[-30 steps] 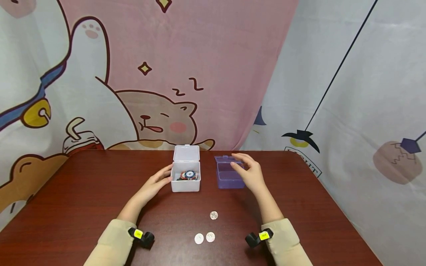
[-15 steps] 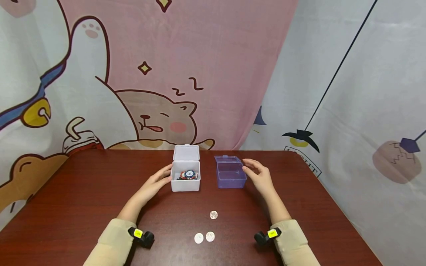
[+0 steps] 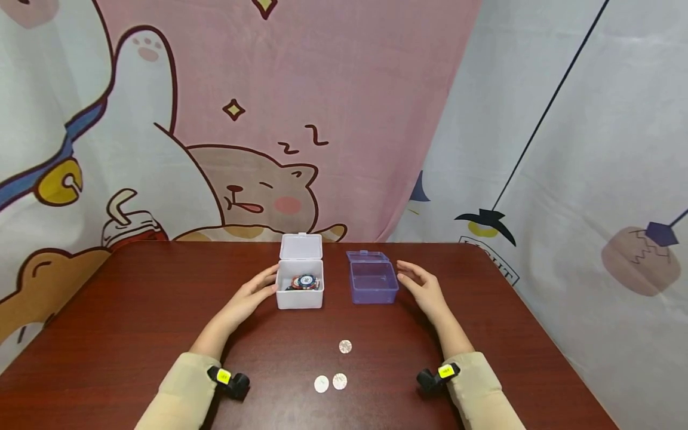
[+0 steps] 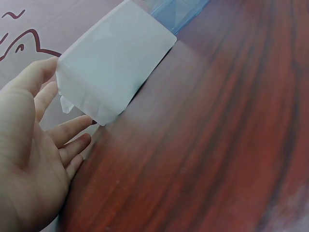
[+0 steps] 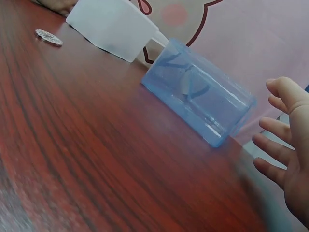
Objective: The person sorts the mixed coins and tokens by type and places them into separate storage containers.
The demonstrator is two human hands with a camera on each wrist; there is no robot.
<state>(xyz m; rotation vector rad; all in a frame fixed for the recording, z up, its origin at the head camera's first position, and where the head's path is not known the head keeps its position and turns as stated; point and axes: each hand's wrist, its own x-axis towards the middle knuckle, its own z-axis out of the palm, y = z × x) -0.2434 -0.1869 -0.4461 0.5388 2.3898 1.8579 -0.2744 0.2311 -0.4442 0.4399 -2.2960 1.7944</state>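
Observation:
My left hand (image 3: pixel 244 304) is at the left side of a white plastic box (image 3: pixel 300 300), its fingertips touching the wall. The box's lid (image 3: pixel 301 246) stands raised at the back. Inside lie several poker chips (image 3: pixel 304 282) in blue, red and white. To the right is a see-through purple box (image 3: pixel 374 295), lid (image 3: pixel 368 257) tipped back; I see nothing inside it. Just right of that box my right hand (image 3: pixel 424 294) hovers with loosely bent fingers, holding nothing. The right wrist view shows a gap between the fingers (image 5: pixel 275 147) and the purple box.
Three silvery coins lie on the brown table (image 3: pixel 161 310) in front of the boxes: one coin (image 3: pixel 345 346) farther back, a plain pale coin (image 3: pixel 321 384) and a patterned coin (image 3: pixel 340 381) side by side nearer. A cartoon-printed curtain (image 3: pixel 376 119) hangs behind the table.
My right hand has moved away from over the purple box, rightward and slightly toward me, uncovering the box's right side. The left hand and both boxes have stayed in place.

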